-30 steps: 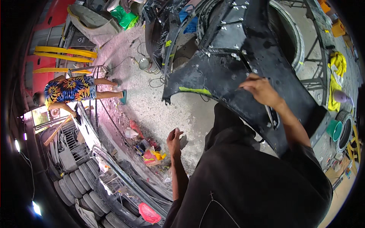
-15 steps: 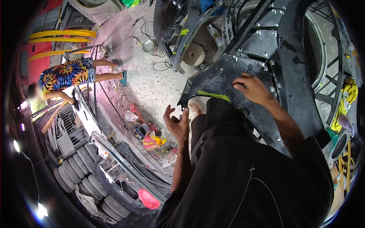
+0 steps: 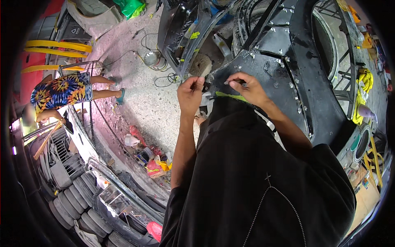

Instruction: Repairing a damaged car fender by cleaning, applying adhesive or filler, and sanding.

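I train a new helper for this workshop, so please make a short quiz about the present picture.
1. Behind the wearer's right hand, what is seen? a) a yellow cloth b) a black panel c) a pink bag
2. True or false: the wearer's left hand lies flat on the floor.
3. Fill in: the coloured strip along the panel's near edge is ____.

Key:
1. b
2. False; it is raised, with bent fingers.
3. lime green
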The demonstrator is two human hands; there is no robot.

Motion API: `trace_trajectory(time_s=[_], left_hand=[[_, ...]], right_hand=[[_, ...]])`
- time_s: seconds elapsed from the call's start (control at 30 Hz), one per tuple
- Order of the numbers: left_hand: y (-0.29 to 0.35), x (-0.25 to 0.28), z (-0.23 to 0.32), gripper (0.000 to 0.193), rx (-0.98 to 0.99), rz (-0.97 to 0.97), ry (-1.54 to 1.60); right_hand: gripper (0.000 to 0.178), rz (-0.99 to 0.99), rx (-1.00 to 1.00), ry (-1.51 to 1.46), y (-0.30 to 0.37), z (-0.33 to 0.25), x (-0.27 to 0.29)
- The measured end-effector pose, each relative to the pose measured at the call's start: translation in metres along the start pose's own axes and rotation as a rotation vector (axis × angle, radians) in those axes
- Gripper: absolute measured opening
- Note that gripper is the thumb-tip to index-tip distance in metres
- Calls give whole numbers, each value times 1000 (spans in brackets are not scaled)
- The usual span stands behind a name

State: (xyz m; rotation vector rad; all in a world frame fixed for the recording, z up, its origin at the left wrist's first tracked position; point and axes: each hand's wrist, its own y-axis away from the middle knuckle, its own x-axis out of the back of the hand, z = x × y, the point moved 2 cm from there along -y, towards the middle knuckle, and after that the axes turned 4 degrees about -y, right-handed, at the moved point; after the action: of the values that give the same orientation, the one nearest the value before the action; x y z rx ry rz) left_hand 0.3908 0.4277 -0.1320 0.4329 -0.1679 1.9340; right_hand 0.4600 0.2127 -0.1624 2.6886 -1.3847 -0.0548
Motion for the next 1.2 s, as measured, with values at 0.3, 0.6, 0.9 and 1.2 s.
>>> trace_trajectory(time_s=[0.3,0.6,0.9,1.2], left_hand=[[27,-10,36,47,-270,42,-442],[33,-21,26,39,-393,203,-452],[31,-22,10,41,-421,200,-488],[30,-22,8,47,-287,208,-387]], right_hand=[[11,171,454,27,-31,-2,-30],[9,253,517,-24,-29,1,-46],[17,-355,-5,-75,-48,-29,-14],[34,-52,-200,104,-14,-55,-26]])
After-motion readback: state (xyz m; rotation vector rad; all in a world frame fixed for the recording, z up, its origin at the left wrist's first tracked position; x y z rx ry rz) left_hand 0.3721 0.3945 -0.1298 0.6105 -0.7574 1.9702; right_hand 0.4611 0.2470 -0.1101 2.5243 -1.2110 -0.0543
